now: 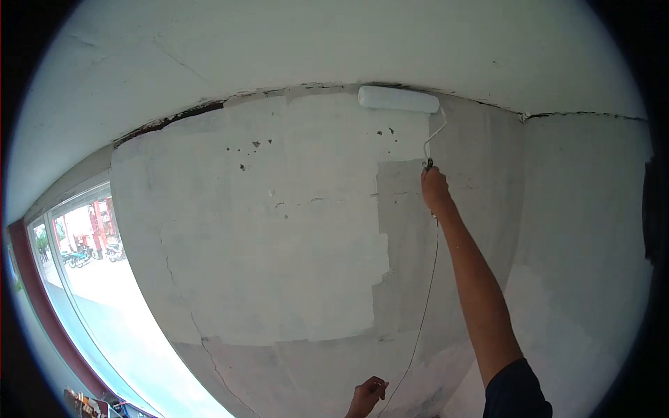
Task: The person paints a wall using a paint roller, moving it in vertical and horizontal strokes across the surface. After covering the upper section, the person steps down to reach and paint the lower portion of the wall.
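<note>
My right hand (435,188) is raised on the upper right, its fingers wrapped round the handle of a paint roller (398,99). The white roller lies nearly level against the top of the wall (306,237), just under the ceiling edge. Its bent wire frame runs down to my fist. A paler painted area covers much of the wall left of my arm, with a darker strip beside it. My left hand (368,396) is low at the bottom centre, its fingers curled; whether anything is in them is too small to tell.
A dark crack (171,120) runs along the ceiling joint. A thin cord or line (423,317) hangs down the wall beside my right arm. At the left is a bright window (104,279) with motorbikes outside. Assorted items (90,404) stand at the lower left.
</note>
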Available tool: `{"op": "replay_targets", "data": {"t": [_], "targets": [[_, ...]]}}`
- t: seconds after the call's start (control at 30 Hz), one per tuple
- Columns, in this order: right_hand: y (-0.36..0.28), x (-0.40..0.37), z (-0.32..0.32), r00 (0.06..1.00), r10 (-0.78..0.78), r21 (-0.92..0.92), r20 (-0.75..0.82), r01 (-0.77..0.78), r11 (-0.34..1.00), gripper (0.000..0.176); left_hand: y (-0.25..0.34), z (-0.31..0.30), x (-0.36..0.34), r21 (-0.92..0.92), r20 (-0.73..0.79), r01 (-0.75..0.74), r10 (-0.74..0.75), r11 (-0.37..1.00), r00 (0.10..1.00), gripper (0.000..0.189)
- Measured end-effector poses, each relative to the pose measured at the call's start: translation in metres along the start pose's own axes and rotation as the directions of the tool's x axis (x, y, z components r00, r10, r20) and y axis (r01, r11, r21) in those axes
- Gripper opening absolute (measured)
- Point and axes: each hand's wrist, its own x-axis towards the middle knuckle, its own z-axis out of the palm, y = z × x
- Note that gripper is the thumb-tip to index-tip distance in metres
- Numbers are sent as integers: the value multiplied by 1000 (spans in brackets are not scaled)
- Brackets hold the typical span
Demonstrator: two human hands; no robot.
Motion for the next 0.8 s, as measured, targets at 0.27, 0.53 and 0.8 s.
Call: {"op": "replay_targets", "data": {"t": [0.27, 0.53, 0.8], "targets": [[42, -62, 17, 994, 101, -90, 33, -98, 991, 31, 5, 9, -15, 151, 24, 241, -247, 959, 969, 15], [72, -136, 23, 975, 154, -92, 162, -141, 986, 32, -15, -4, -13, 149, 58, 213, -224, 966, 973, 17], [61, -46, 34, 1000, 21, -62, -15, -22, 998, 37, 5, -7, -3, 148, 58, 104, -114, 984, 992, 18]]}}
